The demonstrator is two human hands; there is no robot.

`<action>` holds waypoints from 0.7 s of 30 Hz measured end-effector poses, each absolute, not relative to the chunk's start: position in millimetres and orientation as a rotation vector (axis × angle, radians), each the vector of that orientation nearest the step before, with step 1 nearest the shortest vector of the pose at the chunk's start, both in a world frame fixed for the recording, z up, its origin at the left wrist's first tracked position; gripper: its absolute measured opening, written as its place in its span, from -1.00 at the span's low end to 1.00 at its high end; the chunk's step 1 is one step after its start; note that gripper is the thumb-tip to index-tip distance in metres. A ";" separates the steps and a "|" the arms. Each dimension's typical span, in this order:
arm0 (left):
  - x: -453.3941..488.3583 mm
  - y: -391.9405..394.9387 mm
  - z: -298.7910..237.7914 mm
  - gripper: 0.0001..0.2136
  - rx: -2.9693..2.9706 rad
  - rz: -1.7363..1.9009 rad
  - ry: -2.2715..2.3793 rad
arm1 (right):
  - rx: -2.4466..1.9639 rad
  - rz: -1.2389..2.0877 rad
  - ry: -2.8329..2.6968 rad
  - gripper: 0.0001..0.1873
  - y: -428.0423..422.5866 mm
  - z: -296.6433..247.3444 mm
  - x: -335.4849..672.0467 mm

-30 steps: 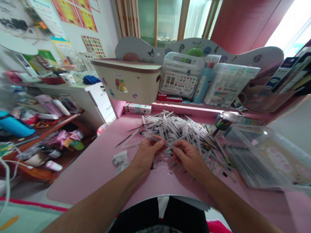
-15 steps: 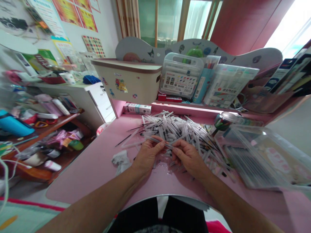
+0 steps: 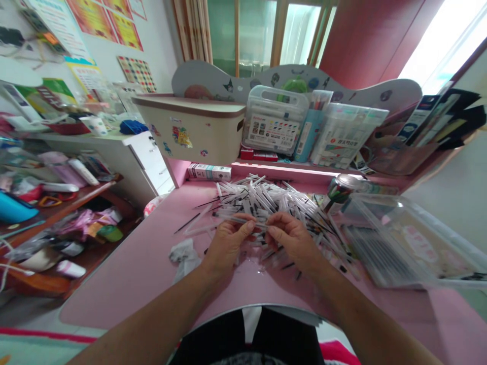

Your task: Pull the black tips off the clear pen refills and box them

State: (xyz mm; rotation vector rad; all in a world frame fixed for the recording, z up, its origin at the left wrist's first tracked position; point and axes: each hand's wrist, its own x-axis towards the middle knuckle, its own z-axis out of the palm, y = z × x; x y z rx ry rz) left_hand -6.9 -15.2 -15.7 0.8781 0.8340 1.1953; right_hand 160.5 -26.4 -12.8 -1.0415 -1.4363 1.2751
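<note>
A big heap of clear plastic pen barrels and thin black refills [image 3: 274, 200] lies on the pink desk [image 3: 140, 263]. My left hand [image 3: 227, 242] and my right hand [image 3: 292, 238] meet at the near edge of the heap. Both pinch the same clear pen barrel [image 3: 238, 219], which sticks out to the left past my left thumb. Fingers of both hands are curled closed around it. Loose black refills [image 3: 188, 222] lie to the left of the heap.
A crumpled clear wrapper [image 3: 184, 253] lies left of my left hand. A clear plastic box [image 3: 384, 238] with its lid open stands at the right, with a round tin [image 3: 338, 188] behind it. A cream bin [image 3: 194, 126] and marker cases [image 3: 274, 121] fill the back shelf. Cluttered shelves stand at the left.
Both hands stay together on the pen barrel, lifted slightly and shifted a little left. The camera has tilted a bit, moving the whole scene.
</note>
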 end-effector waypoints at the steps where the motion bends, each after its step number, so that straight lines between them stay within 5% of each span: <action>1: -6.9 -16.6 -14.0 -0.75 0.911 1.182 0.853 | -1.068 1.200 -1.541 -0.88 -26.4 -10.6 160.7; 6: -6.8 -22.7 -9.1 -0.77 1.082 1.122 0.890 | -1.169 0.719 -1.771 -0.89 -30.9 6.6 156.6; 11: -12.2 -24.6 -13.3 -0.86 1.568 0.884 0.774 | -1.094 0.819 -1.684 -0.63 -36.6 25.5 152.7; 21: -18.1 -26.4 -9.2 -0.80 1.880 0.911 0.828 | -1.050 0.821 -1.524 -0.66 -60.0 68.9 175.1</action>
